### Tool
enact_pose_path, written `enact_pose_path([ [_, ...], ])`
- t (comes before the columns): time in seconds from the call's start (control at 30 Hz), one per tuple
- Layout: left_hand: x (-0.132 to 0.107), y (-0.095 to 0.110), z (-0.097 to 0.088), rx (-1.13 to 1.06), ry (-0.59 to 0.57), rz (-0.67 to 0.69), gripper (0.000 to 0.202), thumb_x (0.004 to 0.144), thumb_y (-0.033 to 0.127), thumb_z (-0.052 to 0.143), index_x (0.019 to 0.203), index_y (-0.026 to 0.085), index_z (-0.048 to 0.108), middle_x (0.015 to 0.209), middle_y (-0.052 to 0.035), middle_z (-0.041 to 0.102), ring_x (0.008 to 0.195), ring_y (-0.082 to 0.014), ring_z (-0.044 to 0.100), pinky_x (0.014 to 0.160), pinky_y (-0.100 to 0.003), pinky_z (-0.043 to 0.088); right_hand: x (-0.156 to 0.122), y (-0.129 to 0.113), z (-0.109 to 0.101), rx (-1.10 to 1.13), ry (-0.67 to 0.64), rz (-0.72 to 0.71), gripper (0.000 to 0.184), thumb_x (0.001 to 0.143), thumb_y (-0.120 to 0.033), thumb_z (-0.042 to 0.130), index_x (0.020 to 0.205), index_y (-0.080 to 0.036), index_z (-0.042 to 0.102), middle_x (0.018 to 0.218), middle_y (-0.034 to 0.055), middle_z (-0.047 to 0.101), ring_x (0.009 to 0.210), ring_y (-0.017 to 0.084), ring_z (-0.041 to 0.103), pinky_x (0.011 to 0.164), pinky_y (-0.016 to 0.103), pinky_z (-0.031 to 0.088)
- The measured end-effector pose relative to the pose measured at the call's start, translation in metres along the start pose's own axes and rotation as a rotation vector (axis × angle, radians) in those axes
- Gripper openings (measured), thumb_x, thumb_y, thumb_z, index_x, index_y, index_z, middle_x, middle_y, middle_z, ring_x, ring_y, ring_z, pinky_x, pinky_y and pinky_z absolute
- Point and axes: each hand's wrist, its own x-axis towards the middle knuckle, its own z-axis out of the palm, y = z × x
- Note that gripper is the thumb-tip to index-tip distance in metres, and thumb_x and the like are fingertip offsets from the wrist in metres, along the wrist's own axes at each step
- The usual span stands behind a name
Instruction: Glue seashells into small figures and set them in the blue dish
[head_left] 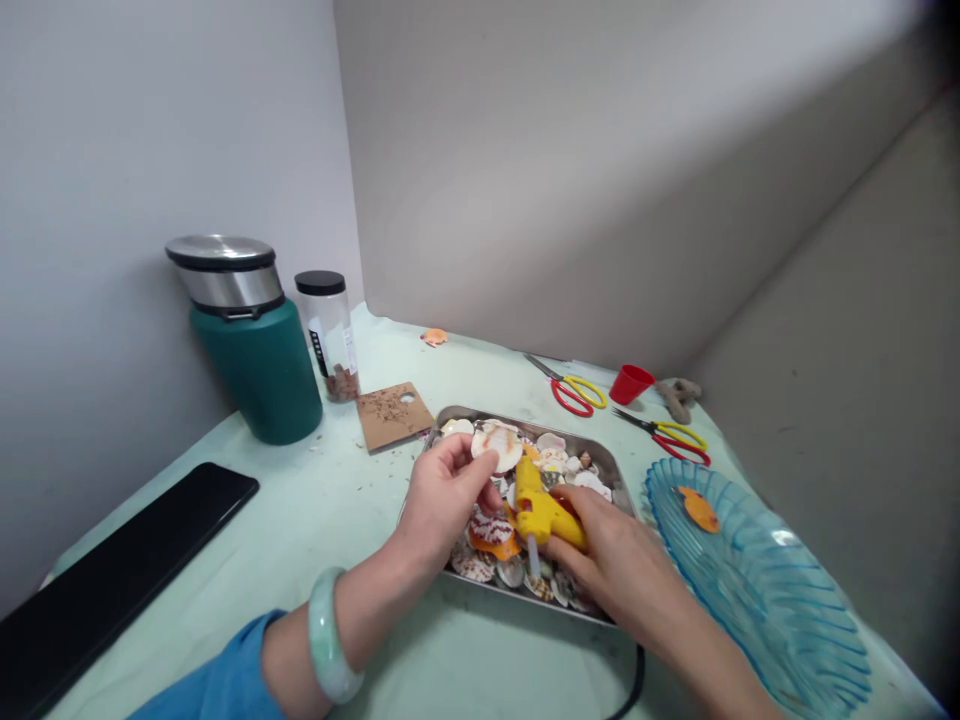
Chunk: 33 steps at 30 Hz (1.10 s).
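Note:
Between the thumb and fingers of my left hand (444, 487) is a pale, fan-shaped seashell (498, 447). My right hand (611, 550) is wrapped round the handle of a yellow hot glue gun (531, 505), with a clear glue stick (534, 556) poking out of its rear end, towards me. The gun's nozzle is hidden, so I cannot tell whether it touches the shell. Both hands are over a metal tray (622, 490) filled with many shells, among them an orange one with a purple-and-white patterned shell (491, 530) by it.
Right of the tray lies a blue glass dish (757, 590) holding an orange shell (700, 509). Behind are two pairs of scissors (574, 390) and a red cup (631, 383). A brown board (390, 415), a clear jar (330, 340), a green flask (259, 370) and a black slab (127, 550) stand or lie leftward.

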Motion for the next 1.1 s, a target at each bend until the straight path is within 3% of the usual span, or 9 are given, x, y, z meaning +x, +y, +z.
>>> enact_pose_path([
  [0.13, 0.000, 0.000, 0.000, 0.013, -0.054, -0.023, 0.020, 0.077, 0.033, 0.060, 0.070, 0.017, 0.051, 0.045, 0.0027, 0.058, 0.041, -0.0090, 0.049, 0.046, -0.018, 0.039, -0.001, 0.005, -0.012, 0.031, -0.030, -0.041, 0.039, 0.082, -0.047, 0.060, 0.110, -0.021, 0.061, 0.099, 0.0082, 0.067, 0.085, 0.026, 0.065, 0.070, 0.034, 0.047],
  [0.33, -0.004, 0.000, 0.006, 0.054, -0.179, -0.089, 0.022, 0.073, 0.036, 0.064, 0.073, 0.017, 0.053, 0.045, 0.0048, 0.054, 0.039, -0.0091, 0.050, 0.043, -0.019, 0.041, -0.003, 0.002, -0.011, 0.296, 0.323, -0.059, 0.023, 0.092, -0.038, 0.049, 0.097, -0.021, 0.063, 0.092, 0.0047, 0.070, 0.076, 0.018, 0.064, 0.070, 0.029, 0.047],
  [0.4, -0.005, -0.002, 0.006, 0.080, -0.220, -0.082, 0.022, 0.072, 0.036, 0.065, 0.074, 0.017, 0.054, 0.050, 0.0044, 0.055, 0.040, -0.0088, 0.051, 0.041, -0.018, 0.041, -0.004, -0.006, -0.007, 0.370, 0.365, -0.098, 0.019, 0.091, -0.034, 0.050, 0.092, -0.021, 0.063, 0.089, 0.0039, 0.070, 0.076, 0.017, 0.064, 0.070, 0.027, 0.047],
  [0.6, -0.005, -0.005, 0.006, 0.159, -0.321, -0.092, 0.019, 0.077, 0.034, 0.059, 0.075, 0.018, 0.052, 0.049, 0.0037, 0.053, 0.039, -0.0086, 0.049, 0.040, -0.018, 0.039, -0.008, -0.017, -0.002, 0.492, 0.391, -0.096, 0.018, 0.092, -0.030, 0.048, 0.082, -0.020, 0.060, 0.068, -0.0012, 0.061, 0.059, 0.012, 0.056, 0.058, 0.023, 0.042],
  [0.77, -0.006, -0.005, 0.006, 0.197, -0.340, -0.084, 0.021, 0.079, 0.037, 0.059, 0.075, 0.017, 0.053, 0.053, 0.0018, 0.055, 0.042, -0.0090, 0.049, 0.042, -0.019, 0.040, -0.008, -0.015, -0.002, 0.570, 0.361, -0.061, 0.019, 0.092, -0.030, 0.049, 0.079, -0.020, 0.058, 0.067, -0.0018, 0.058, 0.059, 0.012, 0.051, 0.057, 0.022, 0.040],
  [0.93, -0.004, -0.004, 0.004, 0.176, -0.227, -0.011, 0.026, 0.079, 0.040, 0.061, 0.089, 0.016, 0.061, 0.053, 0.0029, 0.053, 0.046, -0.0093, 0.049, 0.045, -0.018, 0.040, -0.009, -0.015, -0.002, 0.601, 0.350, -0.070, 0.019, 0.092, -0.029, 0.049, 0.077, -0.020, 0.057, 0.068, -0.0016, 0.057, 0.060, 0.012, 0.050, 0.057, 0.022, 0.039],
  [1.1, -0.004, -0.001, 0.003, 0.158, -0.208, 0.012, 0.027, 0.081, 0.041, 0.058, 0.077, 0.015, 0.059, 0.044, 0.0050, 0.046, 0.041, -0.0064, 0.041, 0.042, -0.016, 0.034, -0.010, -0.015, -0.001, 0.587, 0.358, -0.106, 0.018, 0.092, -0.027, 0.049, 0.077, -0.019, 0.056, 0.069, -0.0015, 0.058, 0.061, 0.012, 0.051, 0.058, 0.022, 0.039],
])
